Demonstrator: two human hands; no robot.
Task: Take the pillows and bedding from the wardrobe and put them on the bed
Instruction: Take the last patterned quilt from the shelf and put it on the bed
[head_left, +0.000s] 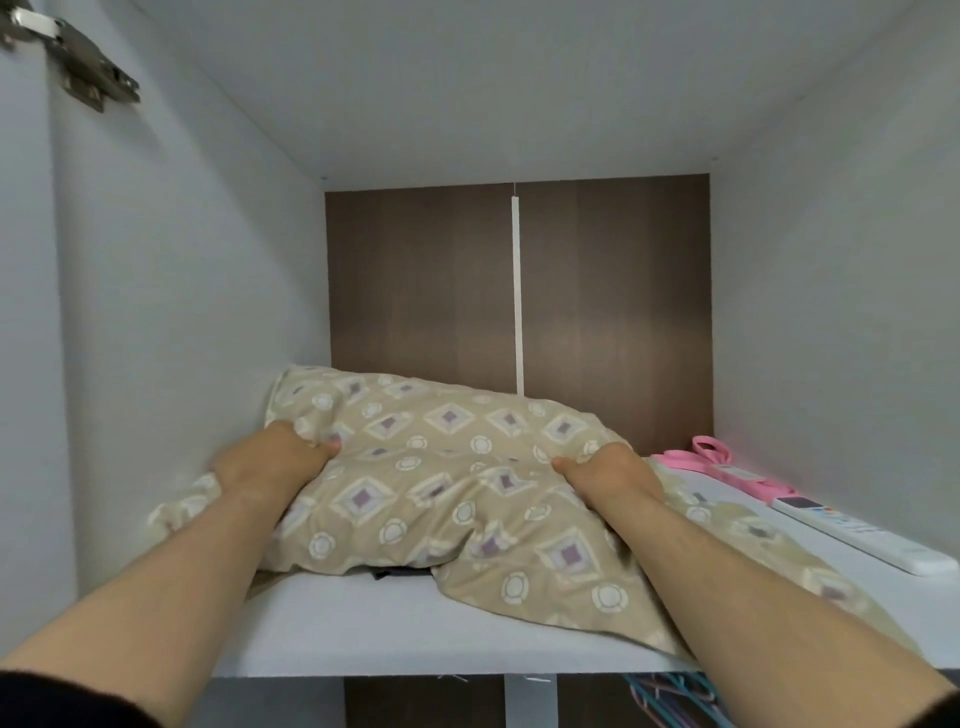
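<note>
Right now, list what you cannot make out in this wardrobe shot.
Head view only:
- Fingers of the left hand and right hand: buried in the patterned pillow.
- Dark item under the pillow: mostly covered.
- Pink hangers: count unclear, overlapping.
- Remote control: labels too small.
- Items below the shelf: cut off by the bottom edge.

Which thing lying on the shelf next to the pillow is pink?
The pink hangers, at the back right of the shelf. The remote control in front of them is white, and the pillow is beige.
</note>
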